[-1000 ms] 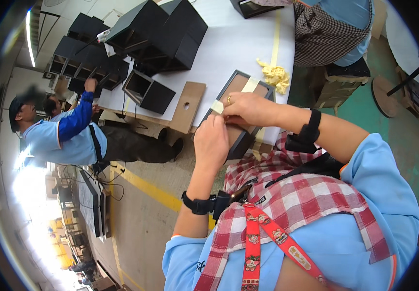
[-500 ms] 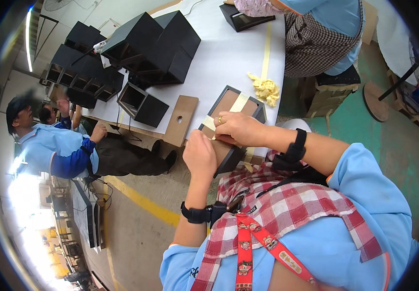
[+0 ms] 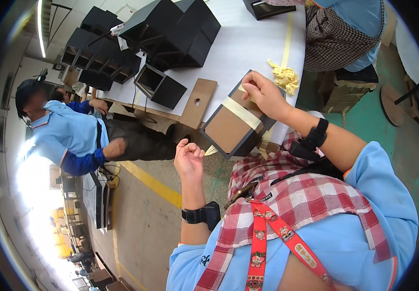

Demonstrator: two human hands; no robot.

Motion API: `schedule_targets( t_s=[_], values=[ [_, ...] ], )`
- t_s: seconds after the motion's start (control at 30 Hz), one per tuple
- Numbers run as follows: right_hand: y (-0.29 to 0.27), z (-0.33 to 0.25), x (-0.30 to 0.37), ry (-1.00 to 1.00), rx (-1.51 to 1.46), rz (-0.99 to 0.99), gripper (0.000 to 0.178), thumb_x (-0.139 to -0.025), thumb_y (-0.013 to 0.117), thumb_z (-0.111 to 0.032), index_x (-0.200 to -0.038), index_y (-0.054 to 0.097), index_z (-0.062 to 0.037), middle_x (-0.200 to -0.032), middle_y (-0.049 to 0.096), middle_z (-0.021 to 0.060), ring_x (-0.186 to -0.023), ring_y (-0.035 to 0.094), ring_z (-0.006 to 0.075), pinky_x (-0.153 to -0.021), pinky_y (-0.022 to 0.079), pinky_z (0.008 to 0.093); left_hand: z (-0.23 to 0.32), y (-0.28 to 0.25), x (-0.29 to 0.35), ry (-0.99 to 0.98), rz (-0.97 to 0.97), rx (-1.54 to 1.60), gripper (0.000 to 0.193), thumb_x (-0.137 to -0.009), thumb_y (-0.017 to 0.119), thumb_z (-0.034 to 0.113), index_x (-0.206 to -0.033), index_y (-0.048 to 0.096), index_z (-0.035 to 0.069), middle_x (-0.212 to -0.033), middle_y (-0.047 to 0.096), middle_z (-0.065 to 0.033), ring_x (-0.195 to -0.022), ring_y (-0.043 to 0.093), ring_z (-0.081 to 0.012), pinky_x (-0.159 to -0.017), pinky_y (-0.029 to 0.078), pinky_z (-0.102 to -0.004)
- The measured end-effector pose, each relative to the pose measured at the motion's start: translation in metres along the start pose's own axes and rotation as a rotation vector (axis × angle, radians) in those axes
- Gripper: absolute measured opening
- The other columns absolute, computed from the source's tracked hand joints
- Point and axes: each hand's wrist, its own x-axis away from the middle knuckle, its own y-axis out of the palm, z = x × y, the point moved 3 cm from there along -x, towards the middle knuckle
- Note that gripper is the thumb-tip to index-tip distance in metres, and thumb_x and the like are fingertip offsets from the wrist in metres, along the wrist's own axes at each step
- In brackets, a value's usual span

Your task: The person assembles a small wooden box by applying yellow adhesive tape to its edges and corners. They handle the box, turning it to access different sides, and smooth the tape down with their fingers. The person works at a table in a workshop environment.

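A black box with a brown panel point(image 3: 229, 131) lies tilted at the table edge nearest me, with a pale yellow tape strip point(image 3: 242, 114) across it. My right hand point(image 3: 266, 95) is over the box's far end, thumb and fingers pinched on a short end of pale tape point(image 3: 242, 89). Left of the box, my left hand point(image 3: 190, 159) is raised off it, palm up, fingers loosely curled and apart. Another bit of tape point(image 3: 211, 150) sticks out from the box's near left corner toward its fingertips. Whether they touch is unclear.
A brown board with a hole point(image 3: 199, 103) lies left of the box. Beyond stand an open black box point(image 3: 161, 87) and stacked black boxes point(image 3: 170, 31). Crumpled yellow tape point(image 3: 284, 77) lies on the right. One person point(image 3: 69, 126) stands left; another point(image 3: 345, 39) sits far right.
My hands were close together over the box; now they are apart, the left drawn toward the near left, the right at the far end. The panel shows more fully, and the view has shifted.
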Motion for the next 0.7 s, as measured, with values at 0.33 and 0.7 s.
schedule_targets(
  t_s=[0.33,0.7],
  values=[
    [-0.013,-0.009,-0.004,-0.047,0.186,-0.110,0.008,-0.092,0.049,-0.010,-0.094,0.053,-0.0038,-0.073,0.055,0.0024,-0.067,0.055,0.0103,-0.064,0.046,0.0237,-0.030,0.118,-0.005,0.842,-0.293,-1.811,0.047,-0.091,0.049,0.032,-0.131,0.043,0.008,-0.130,0.047,-0.0166,-0.122,0.042,-0.0314,-0.099,0.031,-0.0436],
    [-0.241,0.057,0.008,0.229,0.446,0.521,0.010,-0.087,0.052,-0.010,-0.090,0.059,-0.0028,-0.071,0.056,0.0007,-0.064,0.051,0.0089,-0.059,0.042,0.0243,-0.033,0.118,-0.013,0.756,-0.268,-1.861,0.045,-0.092,0.046,0.035,-0.134,0.043,0.020,-0.116,0.054,-0.0083,-0.102,0.051,-0.0270,-0.087,0.035,-0.0420]
  ],
)
